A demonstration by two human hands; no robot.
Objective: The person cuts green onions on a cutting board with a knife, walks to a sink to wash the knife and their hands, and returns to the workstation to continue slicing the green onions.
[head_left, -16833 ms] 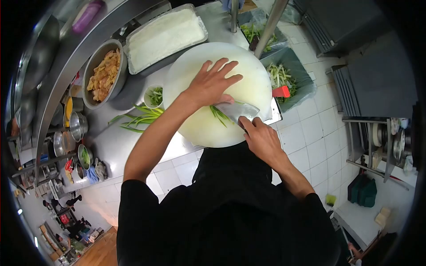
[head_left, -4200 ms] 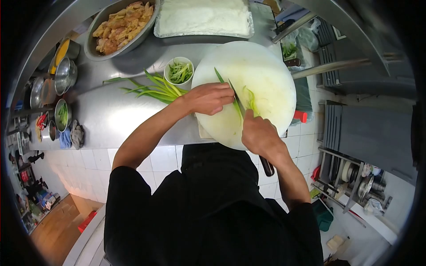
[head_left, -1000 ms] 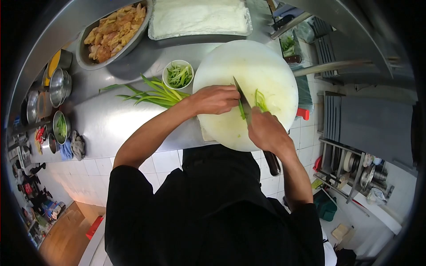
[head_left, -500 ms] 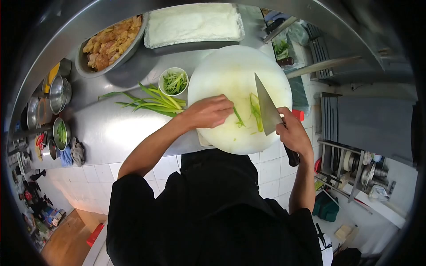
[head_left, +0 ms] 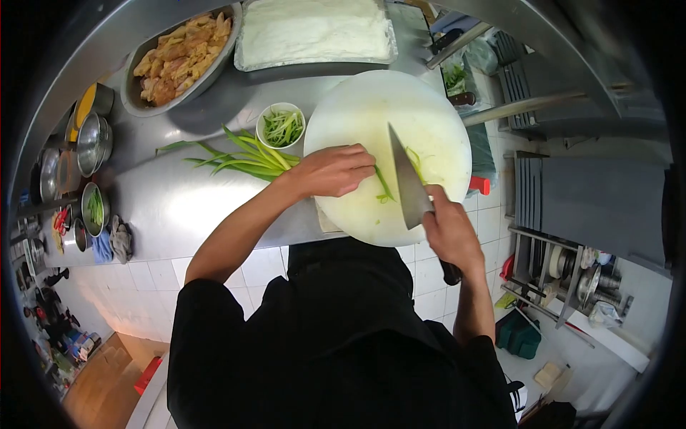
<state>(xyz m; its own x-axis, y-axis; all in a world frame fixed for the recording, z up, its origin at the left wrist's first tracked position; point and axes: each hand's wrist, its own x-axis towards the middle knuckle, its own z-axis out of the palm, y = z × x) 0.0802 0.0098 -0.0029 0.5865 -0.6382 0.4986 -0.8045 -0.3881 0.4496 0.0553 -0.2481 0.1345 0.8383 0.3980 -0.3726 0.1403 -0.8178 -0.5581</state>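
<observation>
In the head view my left hand (head_left: pixel 336 170) is closed, fingertips bent down on the round white cutting board (head_left: pixel 343 107). From under its fingers a thin green length of scallion (head_left: pixel 384 183) sticks out. My right hand (head_left: pixel 453 232) is wrapped round the dark handle of a chef's knife (head_left: pixel 409 180), whose wide blade slants across the board just right of that scallion. Pale cut scallion strips (head_left: pixel 415 163) lie partly hidden behind the blade. Left of the board are a bunch of whole scallions (head_left: pixel 246 159) and a small white bowl (head_left: pixel 282 126) with shredded scallion in it.
A large metal bowl (head_left: pixel 133 91) of raw marinated meat and a tray of white powder (head_left: pixel 314 32) stand at the back. Metal bowls (head_left: pixel 93 143) line the left end of the steel counter (head_left: pixel 179 214). A steel post (head_left: pixel 525 107) rises past the board's right side.
The knife and my right hand have moved left, closer to my left hand. The blade now covers part of the cut strips. My left hand has barely moved.
</observation>
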